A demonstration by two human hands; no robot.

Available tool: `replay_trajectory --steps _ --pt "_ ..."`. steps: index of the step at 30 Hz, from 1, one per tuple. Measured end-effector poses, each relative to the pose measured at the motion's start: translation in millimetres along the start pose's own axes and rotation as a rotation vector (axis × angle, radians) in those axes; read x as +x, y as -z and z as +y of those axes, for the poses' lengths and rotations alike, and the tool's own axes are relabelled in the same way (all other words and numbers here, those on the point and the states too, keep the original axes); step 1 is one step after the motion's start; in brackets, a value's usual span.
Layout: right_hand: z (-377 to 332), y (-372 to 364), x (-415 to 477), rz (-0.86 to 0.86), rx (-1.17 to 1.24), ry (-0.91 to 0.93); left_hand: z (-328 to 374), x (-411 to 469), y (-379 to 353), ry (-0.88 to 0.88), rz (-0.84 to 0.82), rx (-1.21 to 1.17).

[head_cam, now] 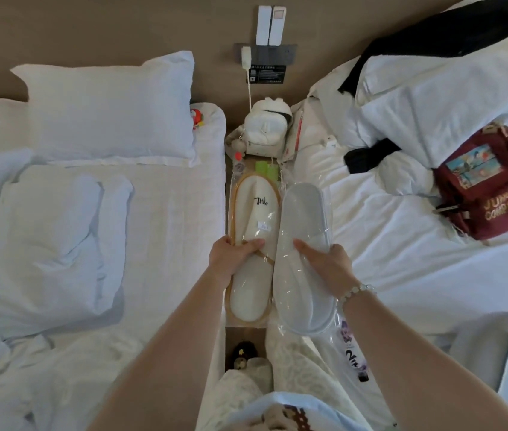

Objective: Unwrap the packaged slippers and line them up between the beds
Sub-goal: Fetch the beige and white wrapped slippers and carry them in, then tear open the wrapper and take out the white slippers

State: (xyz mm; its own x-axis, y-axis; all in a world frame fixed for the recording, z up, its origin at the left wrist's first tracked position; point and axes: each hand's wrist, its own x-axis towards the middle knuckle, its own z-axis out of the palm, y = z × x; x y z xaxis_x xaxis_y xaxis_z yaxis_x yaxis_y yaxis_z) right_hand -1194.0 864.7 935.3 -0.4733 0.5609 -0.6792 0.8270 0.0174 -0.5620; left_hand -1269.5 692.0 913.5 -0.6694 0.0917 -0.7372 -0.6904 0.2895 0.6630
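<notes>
Head view: slippers [254, 244] under hands [234, 255]

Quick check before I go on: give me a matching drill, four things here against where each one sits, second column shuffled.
Things:
1. tan-trimmed slipper pack
2. grey slipper pack
3. maroon backpack
4. white pillow

Places:
A. on the right bed
B. in the left hand
C. at the head of the left bed
D. in the right hand

Pairs: 1-B, 2-D, 3-A, 4-C
</notes>
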Motion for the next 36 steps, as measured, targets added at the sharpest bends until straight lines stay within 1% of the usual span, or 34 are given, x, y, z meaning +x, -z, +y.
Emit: replay_trajectory --steps 4,9,13,16,21,26,30,36 --pt "-9 -14 34 -0.053 -0.065 -0.039 2 27 -3 0.083 0.041 -0.056" --pt "-24 -28 87 -0.07 -0.22 -0.039 3 60 -17 0.21 0.131 -0.143" --pt "-26 -37 133 -0.107 -0.253 -0.069 -5 95 -39 0.282 0.171 -0.213" --pt "-18 -53 184 -0.136 -0.274 -0.07 -21 141 -53 0.323 0.181 -0.246" --pt "31 -104 277 -0.138 -0.279 -0.106 -76 244 -72 0.358 0.171 -0.197" --pt "94 -174 381 -0.169 -0.279 -0.105 -155 370 -85 0.325 0.137 -0.109" --pt "141 -223 448 -0.153 -0.228 -0.111 -210 456 -95 0.305 0.135 -0.092" --pt "173 -271 541 -0.097 -0.154 -0.137 -250 548 -111 0.247 0.08 -0.135"
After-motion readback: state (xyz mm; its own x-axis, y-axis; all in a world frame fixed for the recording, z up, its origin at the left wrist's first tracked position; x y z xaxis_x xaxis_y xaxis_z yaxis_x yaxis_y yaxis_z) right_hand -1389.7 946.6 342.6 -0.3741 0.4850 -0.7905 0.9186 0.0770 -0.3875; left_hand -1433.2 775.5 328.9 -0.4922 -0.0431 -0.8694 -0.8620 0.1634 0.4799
